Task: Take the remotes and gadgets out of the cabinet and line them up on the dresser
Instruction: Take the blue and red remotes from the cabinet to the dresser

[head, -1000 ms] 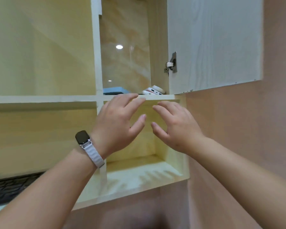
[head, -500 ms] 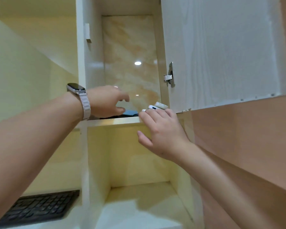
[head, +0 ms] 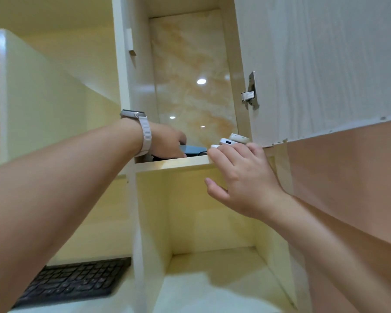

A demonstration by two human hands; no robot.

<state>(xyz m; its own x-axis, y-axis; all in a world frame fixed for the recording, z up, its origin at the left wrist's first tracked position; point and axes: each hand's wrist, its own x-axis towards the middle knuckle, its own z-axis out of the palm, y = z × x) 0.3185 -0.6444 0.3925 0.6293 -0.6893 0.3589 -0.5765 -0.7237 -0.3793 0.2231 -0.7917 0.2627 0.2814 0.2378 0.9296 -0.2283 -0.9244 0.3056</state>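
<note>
We find the white power bank [head: 227, 142] on the shelf [head: 178, 162], at its front edge, port end facing out. The right hand [head: 242, 177] is nearer, grip released, fingers against it. The left hand [head: 167, 143] reaches over the blue gadget [head: 194, 149] along that edge; we cannot tell its grip.

Hands: two, the left hand [head: 167, 143] over the upper shelf [head: 178, 162], the right hand [head: 242, 177] at its front edge.
White gadgets [head: 228, 142]: three, bunched at the upper shelf's right end.
Blue flat gadget [head: 195, 149]: one, mid upper shelf.
Keyboard [head: 72, 281]: one, below-left of the upper shelf.
Smartwatch [head: 133, 114]: one, left of the upper shelf.
Cabinet door [head: 314, 64]: one, above-right of the upper shelf.
Hinge [head: 250, 96]: one, above the upper shelf's right end.
</note>
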